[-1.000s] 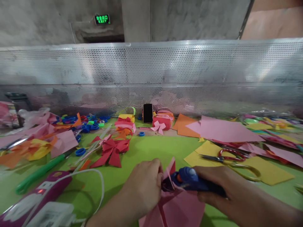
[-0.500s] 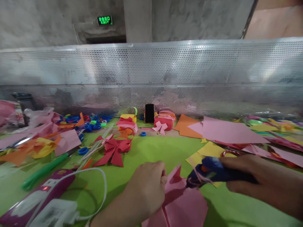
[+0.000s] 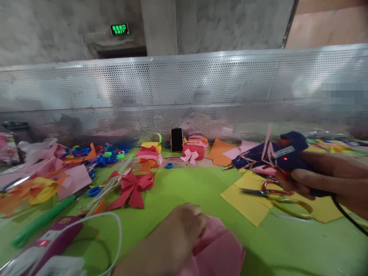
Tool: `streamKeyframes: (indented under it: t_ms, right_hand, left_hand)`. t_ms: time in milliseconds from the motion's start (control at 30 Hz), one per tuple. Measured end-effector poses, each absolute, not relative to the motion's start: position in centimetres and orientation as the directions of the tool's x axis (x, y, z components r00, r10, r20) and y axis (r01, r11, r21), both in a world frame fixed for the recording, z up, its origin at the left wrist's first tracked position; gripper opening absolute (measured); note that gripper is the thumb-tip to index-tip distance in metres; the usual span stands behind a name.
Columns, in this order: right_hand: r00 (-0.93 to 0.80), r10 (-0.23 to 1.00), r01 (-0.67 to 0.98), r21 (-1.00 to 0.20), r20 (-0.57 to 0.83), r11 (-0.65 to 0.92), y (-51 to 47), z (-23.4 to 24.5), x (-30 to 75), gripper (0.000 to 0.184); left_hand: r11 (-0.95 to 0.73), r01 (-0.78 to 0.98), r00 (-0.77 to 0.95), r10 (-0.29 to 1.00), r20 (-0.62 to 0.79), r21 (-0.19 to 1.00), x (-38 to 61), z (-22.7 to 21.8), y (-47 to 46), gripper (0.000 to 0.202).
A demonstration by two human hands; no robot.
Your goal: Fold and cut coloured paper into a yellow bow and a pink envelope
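Note:
My left hand point(image 3: 175, 237) is closed in a pinch on a folded pink paper piece point(image 3: 218, 249) that lies on the green mat point(image 3: 184, 188) at the bottom centre. My right hand point(image 3: 330, 180) is wrapped round a blue hot glue gun point(image 3: 273, 155), held up in the air at the right with its nozzle pointing left, a red light glowing on its side. Thin pink paper strips cling to the gun. Its black cord runs off to the lower right.
Red-handled scissors point(image 3: 276, 195) lie on yellow paper point(image 3: 250, 199) under the gun. A red paper bow point(image 3: 132, 186), a phone point(image 3: 176, 139), a pink paper basket point(image 3: 194, 149), blue rings point(image 3: 94, 191), a green pen point(image 3: 43, 220) and a purple power strip point(image 3: 48, 241) sit around. A perforated metal screen point(image 3: 184, 96) closes the back.
My right hand has lifted the glue gun up and to the right, away from the pink paper. My left hand has stayed pinched on the paper, which now lies lower in view.

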State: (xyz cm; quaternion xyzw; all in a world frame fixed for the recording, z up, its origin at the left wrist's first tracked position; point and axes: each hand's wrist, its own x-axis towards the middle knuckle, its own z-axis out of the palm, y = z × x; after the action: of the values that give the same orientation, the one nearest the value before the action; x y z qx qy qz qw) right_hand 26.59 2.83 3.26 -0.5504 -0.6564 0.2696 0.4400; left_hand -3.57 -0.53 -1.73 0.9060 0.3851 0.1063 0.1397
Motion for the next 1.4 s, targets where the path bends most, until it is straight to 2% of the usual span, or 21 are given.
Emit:
streamKeyframes:
  t_ms: [67, 133, 300, 433, 567, 700, 800, 867, 1033, 1167, 1300, 1400]
  right_hand:
    - [-0.109, 0.975, 0.424, -0.878, 0.194, 0.222, 2.9, 3.3, 26.8, 0.036]
    - [-0.132, 0.979, 0.404, -0.894, 0.154, 0.195, 2.9, 3.3, 27.2, 0.036]
    - [-0.123, 0.98, 0.44, -0.877, 0.154, 0.193, 2.8, 3.3, 27.3, 0.041]
    - [-0.119, 0.974, 0.285, -0.933, 0.195, 0.222, 2.2, 4.1, 26.1, 0.037]
    - [0.01, 0.982, 0.08, -0.979, 0.191, 0.189, 2.2, 4.8, 24.8, 0.04]
    - [0.07, 0.987, -0.013, -0.989, 0.145, 0.146, 2.5, 4.9, 24.5, 0.042]
    - [0.044, 0.986, -0.004, -0.987, 0.159, 0.159, 2.5, 4.7, 24.8, 0.04]
    - [0.029, 0.985, 0.009, -0.985, 0.171, 0.171, 2.5, 4.7, 25.1, 0.039]
    - [0.013, 0.98, 0.052, -0.979, 0.197, 0.196, 2.3, 4.7, 25.3, 0.04]
    - [-0.006, 0.979, 0.097, -0.975, 0.202, 0.202, 2.1, 5.0, 24.7, 0.036]
    - [-0.066, 0.968, 0.145, -0.958, 0.24, 0.248, 2.0, 5.0, 24.4, 0.034]
    - [-0.087, 0.967, 0.141, -0.958, 0.24, 0.25, 2.1, 4.8, 24.7, 0.031]
  left_hand:
    - [-0.696, 0.641, 0.711, 0.697, 0.092, 0.323, -3.6, -1.7, -0.4, 0.015]
    - [-0.695, 0.652, 0.716, 0.696, 0.056, 0.302, -3.6, -1.5, -0.2, 0.015]
    - [-0.611, 0.736, 0.656, 0.751, -0.082, 0.292, -3.1, -1.4, 0.2, 0.013]
    - [-0.529, 0.803, 0.571, 0.815, -0.099, 0.275, -2.5, -1.5, 0.1, 0.022]
    - [-0.573, 0.8, 0.589, 0.806, -0.056, 0.175, -2.4, -2.4, -0.2, 0.024]
    - [-0.714, 0.692, 0.708, 0.7, 0.092, 0.107, -3.7, -4.6, -0.4, 0.037]
    - [-0.712, 0.695, 0.698, 0.701, 0.145, 0.097, -4.5, -5.8, -0.6, 0.048]
    - [-0.663, 0.738, 0.651, 0.748, 0.13, 0.121, -4.3, -5.7, -0.7, 0.044]
    - [-0.587, 0.797, 0.595, 0.804, -0.02, 0.142, -2.2, -3.4, -0.7, 0.026]
    - [-0.538, 0.83, 0.554, 0.824, -0.116, 0.147, -1.7, -1.9, -0.7, 0.027]
    - [-0.584, 0.795, 0.601, 0.794, -0.087, 0.166, -2.5, -1.5, -0.3, 0.033]
    - [-0.638, 0.726, 0.649, 0.759, 0.051, 0.255, -2.9, -1.3, 0.0, 0.035]
